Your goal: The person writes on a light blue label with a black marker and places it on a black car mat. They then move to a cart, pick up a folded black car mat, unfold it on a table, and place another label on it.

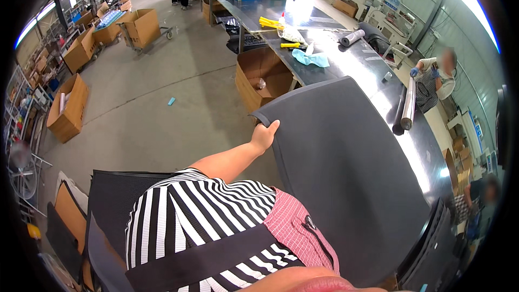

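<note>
Left hand [264,136] clenched on the near-left corner of a large dark sheet [346,173], which lies mostly spread over the shiny worktop [373,70] (corner lifted off it). Placement looks nearly done; final settling seems left. Right hand out of view.
</note>
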